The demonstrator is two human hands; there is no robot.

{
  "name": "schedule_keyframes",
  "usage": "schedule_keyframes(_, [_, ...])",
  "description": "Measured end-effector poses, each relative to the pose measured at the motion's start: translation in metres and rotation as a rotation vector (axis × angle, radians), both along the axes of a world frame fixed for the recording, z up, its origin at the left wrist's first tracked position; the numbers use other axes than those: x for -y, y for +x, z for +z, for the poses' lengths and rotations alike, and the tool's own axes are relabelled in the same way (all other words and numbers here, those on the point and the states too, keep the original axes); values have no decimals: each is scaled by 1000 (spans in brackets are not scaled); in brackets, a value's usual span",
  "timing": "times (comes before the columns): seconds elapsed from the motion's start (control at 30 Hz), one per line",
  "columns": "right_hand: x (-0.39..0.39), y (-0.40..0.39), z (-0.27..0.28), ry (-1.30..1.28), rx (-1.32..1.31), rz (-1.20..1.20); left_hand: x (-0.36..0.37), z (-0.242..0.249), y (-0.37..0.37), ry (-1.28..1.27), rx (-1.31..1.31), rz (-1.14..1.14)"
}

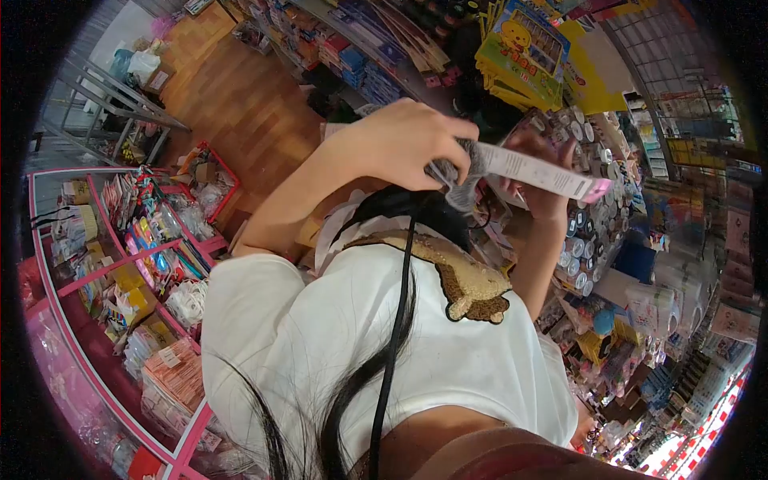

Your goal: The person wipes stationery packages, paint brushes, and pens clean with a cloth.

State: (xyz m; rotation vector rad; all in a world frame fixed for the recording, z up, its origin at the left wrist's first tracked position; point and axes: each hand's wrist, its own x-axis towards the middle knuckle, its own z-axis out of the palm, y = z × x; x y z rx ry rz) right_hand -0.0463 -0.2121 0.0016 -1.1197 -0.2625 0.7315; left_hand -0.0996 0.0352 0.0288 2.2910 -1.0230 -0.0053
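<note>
A narrow white printed packet point(544, 172) with a pink end stretches across in front of my chest. Dark grey material in clear wrapping point(468, 176) is bunched at its left end; I cannot make out its kind. My left hand point(412, 144) is closed on this bunched end, fingers curled over it from above. Partly hidden behind the printed packet, my right hand point(548, 188) has its fingers bent around the other half. Below both hands is my white shirt point(352, 320) with a brown bear patch point(476, 292).
A pink-edged bin point(108, 268) with compartments of packaged goods stands to the left. Stacked yellow packs point(520, 60) lie ahead on the right, beside shelves of round containers point(580, 256). A metal ladder frame point(120, 104) stands on the wooden floor point(248, 104).
</note>
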Motion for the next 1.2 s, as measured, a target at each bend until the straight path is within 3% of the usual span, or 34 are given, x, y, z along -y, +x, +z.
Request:
schedule_keyframes(0.07, [-1,-3,-3,-124,-76,432,4,-2,-2,88,26,-57])
schedule_keyframes(0.13, [1,-7,-14,-70,-65,587,2,2,-4,200,80,-83])
schedule_keyframes(0.23, [-8,-22,-1,-69,50,617,3,3,-5,297,144,-164])
schedule_keyframes(0.33, [-7,-22,5,-262,-140,528,-7,-8,1,227,191,-149])
schedule_keyframes(0.37, [-7,-26,13,-423,-206,400,-13,-7,4,184,185,-128])
schedule_keyframes(0.47, [-19,-37,7,-612,-191,-23,-28,-16,6,-258,339,33])
schedule_keyframes(0.6, [-48,-35,-8,-558,-112,-224,-30,-30,-3,-745,506,440])
schedule_keyframes(0.67, [-72,-45,-6,-437,8,-237,-5,-44,-15,-769,425,568])
schedule_keyframes(0.7, [-95,-55,-12,-452,-27,-379,11,-51,-15,-734,345,620])
schedule_keyframes(0.77, [-98,-56,-28,-450,111,-146,19,-64,-12,-730,206,686])
schedule_keyframes(0.87, [-123,-69,-24,-425,280,-18,-7,-55,12,-930,276,935])
schedule_keyframes(0.93, [-131,-76,-23,-456,387,94,-42,-39,17,-932,246,1114])
schedule_keyframes(1.0, [-141,-81,-23,-399,433,122,-73,-34,25,-1148,164,1147])
schedule_keyframes(1.1, [-146,-69,-37,-323,449,116,-65,-46,21,-1047,164,1234])
schedule_keyframes(1.2, [-153,-55,-41,-336,456,7,-19,-50,-3,-964,65,1103])
